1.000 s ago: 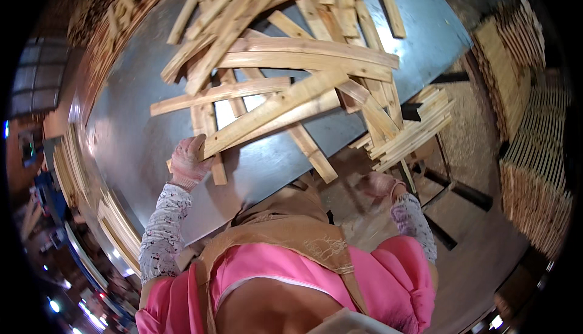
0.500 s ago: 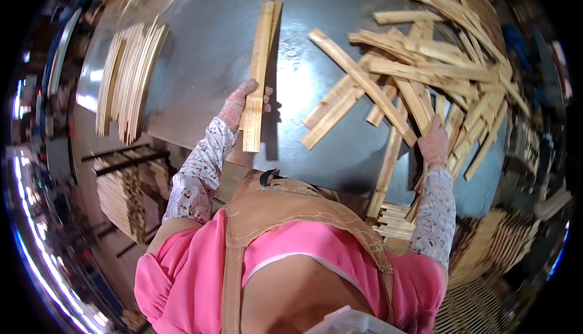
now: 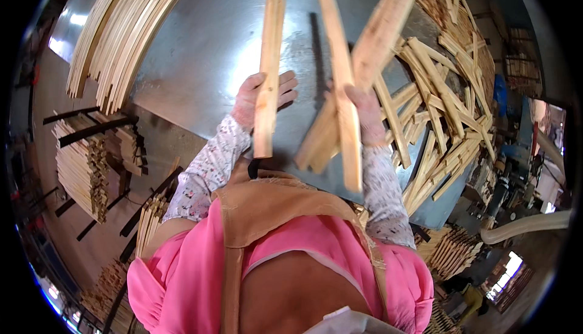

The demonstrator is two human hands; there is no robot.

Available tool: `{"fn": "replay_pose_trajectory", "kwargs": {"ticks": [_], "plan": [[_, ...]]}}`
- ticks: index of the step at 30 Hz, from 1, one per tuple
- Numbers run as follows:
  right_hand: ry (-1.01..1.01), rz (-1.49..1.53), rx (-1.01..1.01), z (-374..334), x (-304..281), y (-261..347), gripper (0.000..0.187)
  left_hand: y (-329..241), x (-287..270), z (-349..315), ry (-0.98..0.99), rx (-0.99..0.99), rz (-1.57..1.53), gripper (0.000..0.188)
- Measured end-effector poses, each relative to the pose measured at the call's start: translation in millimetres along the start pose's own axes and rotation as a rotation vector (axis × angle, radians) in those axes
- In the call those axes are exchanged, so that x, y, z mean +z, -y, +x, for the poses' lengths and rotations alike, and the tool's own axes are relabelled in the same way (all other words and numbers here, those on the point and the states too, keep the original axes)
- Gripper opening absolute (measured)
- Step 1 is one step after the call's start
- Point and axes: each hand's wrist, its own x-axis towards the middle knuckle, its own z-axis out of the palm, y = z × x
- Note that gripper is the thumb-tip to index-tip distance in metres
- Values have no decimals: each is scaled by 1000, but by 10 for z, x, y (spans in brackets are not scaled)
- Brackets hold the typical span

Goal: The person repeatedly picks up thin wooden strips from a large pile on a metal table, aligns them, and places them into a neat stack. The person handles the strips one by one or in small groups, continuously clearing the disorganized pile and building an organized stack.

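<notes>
My left hand (image 3: 248,98) holds a couple of stacked pale wooden strips (image 3: 270,61) upright in the view, its thumb on top and its fingers reaching out beneath them. To its right, my right hand (image 3: 367,114) grips another wooden strip (image 3: 344,106), roughly parallel to the first ones. Its fingertips show at the strip's left edge. Behind that strip, wider wooden pieces (image 3: 384,33) slant up to the right, blurred. Whether my right hand touches them too, I cannot tell. Both hands are over the metal table (image 3: 200,48).
A loose heap of wooden strips (image 3: 446,103) covers the table's right side. A neat row of strips (image 3: 130,36) lies at the far left. Below the table's left edge, stacked wood (image 3: 82,158) sits in a black rack (image 3: 97,129). A pale hose (image 3: 528,228) curves at the right.
My right hand has come left from the heap with a strip in it, near my left hand. My left hand still holds its strips. The view has shifted.
</notes>
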Motion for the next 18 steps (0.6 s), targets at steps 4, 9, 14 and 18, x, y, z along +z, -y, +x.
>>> {"fn": "replay_pose_trajectory", "kwargs": {"ticks": [4, 9, 14, 18], "plan": [[101, 523, 228, 981, 885, 396, 31, -252, -46, 29, -185, 75, 78, 66], [290, 1324, 725, 1361, 932, 1032, 34, -839, -259, -266, -246, 50, 93, 51], [336, 87, 195, 1609, 1116, 577, 33, -1084, 159, -388, -767, 176, 1235, 44], [137, 481, 751, 1732, 841, 928, 25, -1586, 445, -750, -979, 137, 1615, 47]]}}
